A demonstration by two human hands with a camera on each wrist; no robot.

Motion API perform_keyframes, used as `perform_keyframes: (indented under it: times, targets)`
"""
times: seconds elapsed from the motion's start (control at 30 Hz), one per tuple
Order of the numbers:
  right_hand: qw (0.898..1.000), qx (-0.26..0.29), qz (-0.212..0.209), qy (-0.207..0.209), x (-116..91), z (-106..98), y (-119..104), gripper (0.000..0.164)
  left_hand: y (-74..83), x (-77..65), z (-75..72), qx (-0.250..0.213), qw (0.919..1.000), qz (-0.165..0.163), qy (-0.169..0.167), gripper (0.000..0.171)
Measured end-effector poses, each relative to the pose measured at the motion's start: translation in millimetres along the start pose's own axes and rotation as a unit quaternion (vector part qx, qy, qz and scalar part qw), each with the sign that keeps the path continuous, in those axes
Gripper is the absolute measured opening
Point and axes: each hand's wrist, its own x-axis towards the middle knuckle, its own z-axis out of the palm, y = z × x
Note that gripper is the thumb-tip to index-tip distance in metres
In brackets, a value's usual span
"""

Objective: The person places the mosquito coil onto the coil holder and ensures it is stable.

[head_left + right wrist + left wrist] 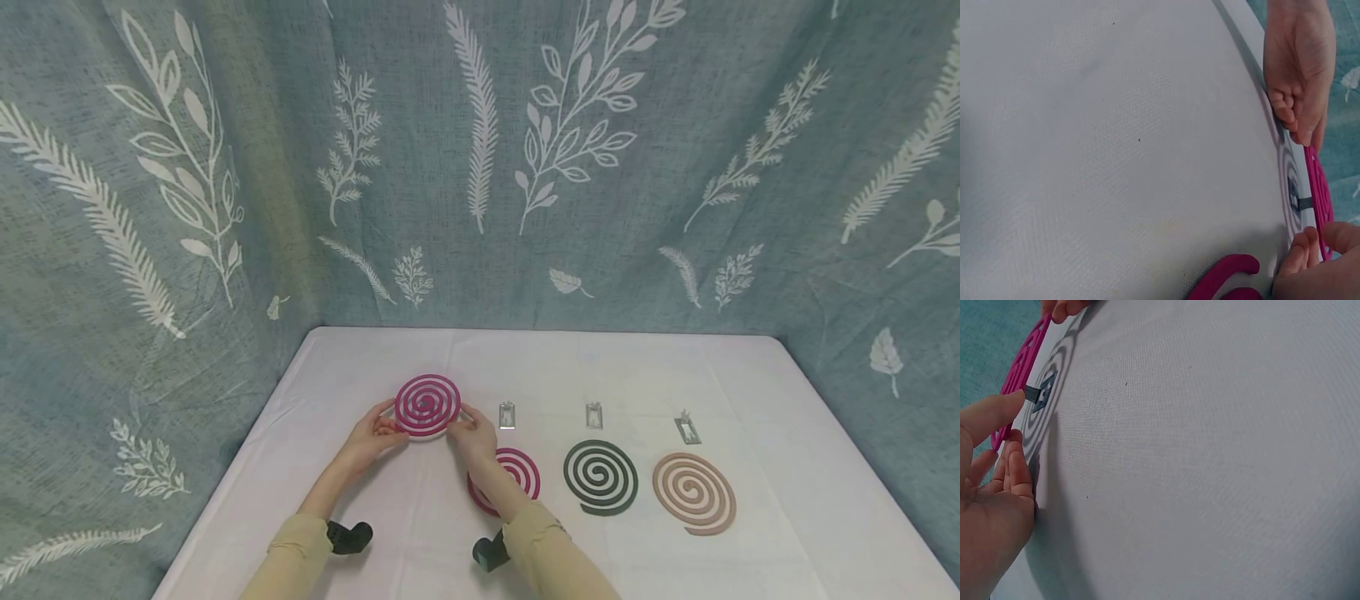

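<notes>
Coil (427,403): pink spiral, over 1 metal stand (1034,394)
Left hand (367,439): I pinch its left rim
Right hand (476,437): I pinch its right rim

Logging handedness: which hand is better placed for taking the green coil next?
Likely the right hand, nearer the green coil than the left hand, though both hold a pink coil.

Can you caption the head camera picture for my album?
Left hand and right hand hold a pink spiral above a white tablecloth, near another pink spiral, a green spiral and a tan spiral.
</notes>
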Motion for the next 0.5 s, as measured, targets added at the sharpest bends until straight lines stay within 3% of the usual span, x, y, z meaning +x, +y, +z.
perform_keyframes:
  times: [0.5]
  targets:
    - [0.999,0.003,-0.022,0.036,-1.0,6.8,2.1,0.043,-1.6,-1.1,-2.7,0.010,0.9999,-0.004,0.007,0.070]
